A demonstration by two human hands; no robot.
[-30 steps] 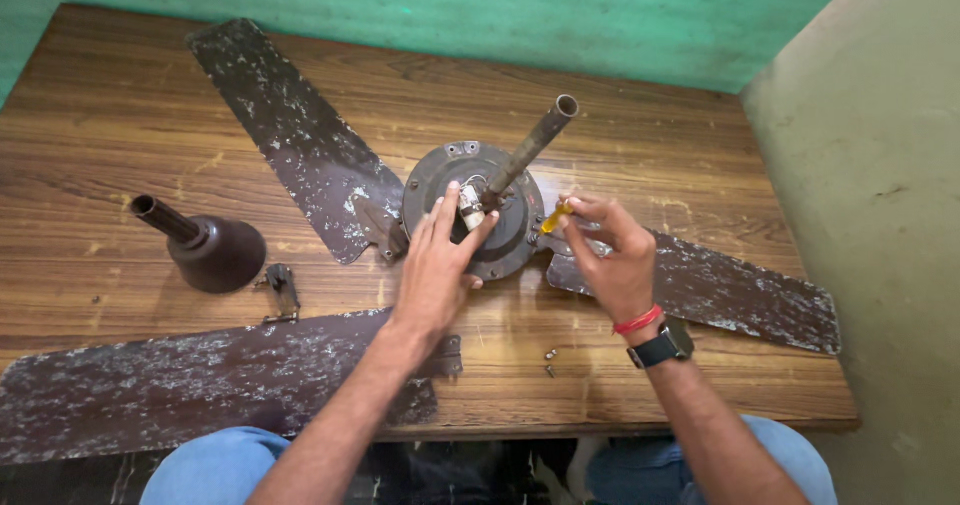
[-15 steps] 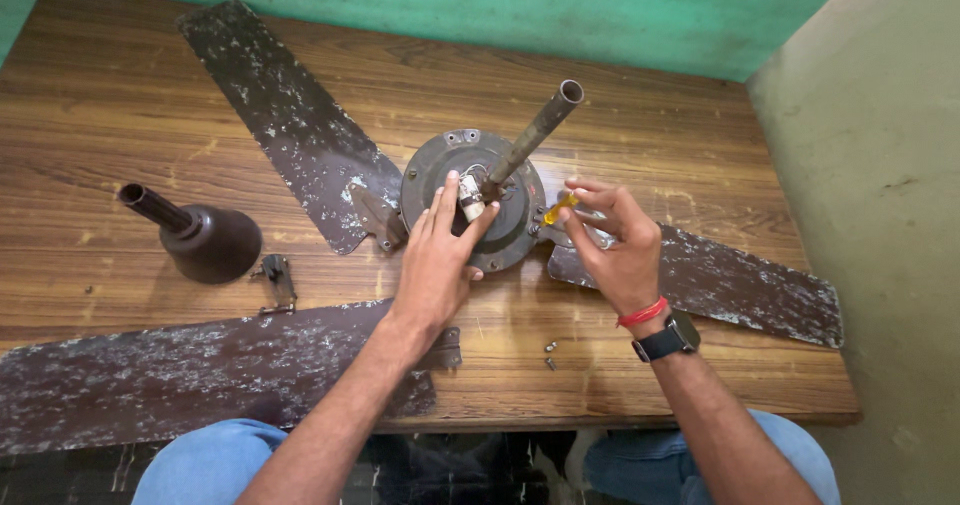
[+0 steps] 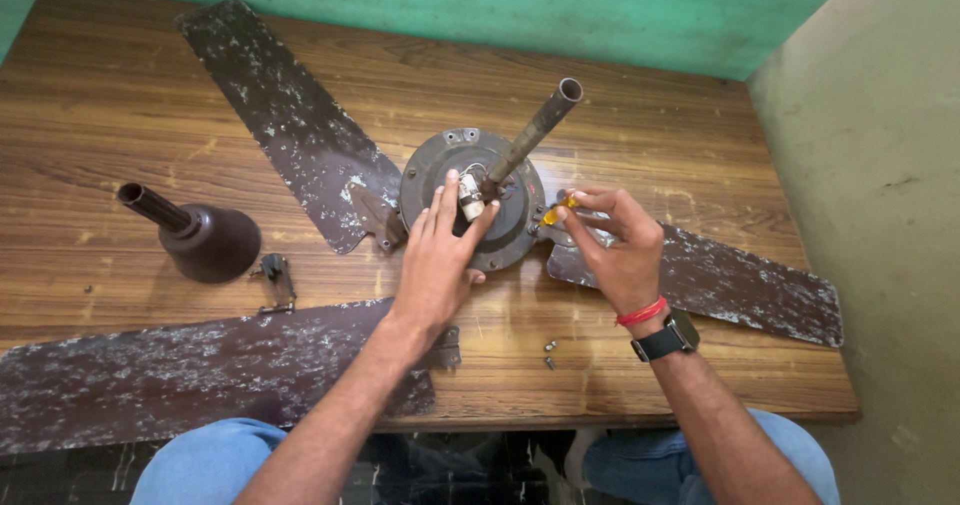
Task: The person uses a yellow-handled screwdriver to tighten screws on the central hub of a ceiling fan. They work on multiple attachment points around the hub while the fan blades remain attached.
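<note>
A dark ceiling fan motor (image 3: 440,170) lies on the wooden table (image 3: 120,95) with its down rod (image 3: 535,130) tilted up to the right. My left hand (image 3: 437,260) rests on the motor, fingers touching a small white part (image 3: 469,197) at the rod's base. My right hand (image 3: 615,245) pinches the yellow handle of a small screwdriver (image 3: 556,211) at the motor's right edge, where a speckled blade (image 3: 720,280) joins. A second blade (image 3: 285,115) runs up and left.
A detached blade (image 3: 180,375) lies along the table's near edge. A brown canopy cup (image 3: 200,237) stands at the left, a small metal bracket (image 3: 275,277) beside it. Loose screws (image 3: 549,353) lie near my right wrist. A green wall borders the far side.
Both hands stay at the motor with only slight shifts. The view has drifted a little.
</note>
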